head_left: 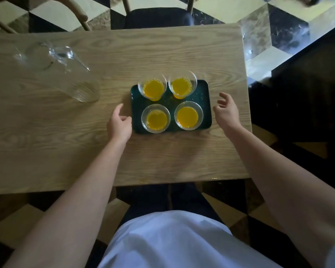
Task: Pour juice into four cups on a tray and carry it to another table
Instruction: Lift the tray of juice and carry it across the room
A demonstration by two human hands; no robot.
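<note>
So I'm looking straight down at the wooden desk [162, 151] and the dark green tray [206, 105] sits toward its right side, flat on the wood. Four clear cups are on it in a two-by-two grid, all with orange juice inside: far-left cup [152, 88], far-right cup [182, 85], near-left cup [156, 118] and near-right cup [188, 115]. The near pair look a bit wider from here than the far pair, could just be the lens. There are a few wet-looking specks on the tray between the cups, can't say for sure what they are.

My left hand [120, 122] is right at the tray's left edge, fingers loosely curled toward the rim, maybe just touching it, but I honestly can't tell if there's contact. It isn't wrapped around anything. My right hand [226, 111] is just beside the tray's right edge with a small gap, fingers relaxed and a little spread, holding nothing.

Off to the left on the desk stands the glass pitcher [62, 72], looks see-through with no juice visible in it, well apart from the tray.

Past the far edge of the desk there's a chair [157, 16] with a dark seat, and the floor [269, 26] is a black and cream checker pattern.
</note>
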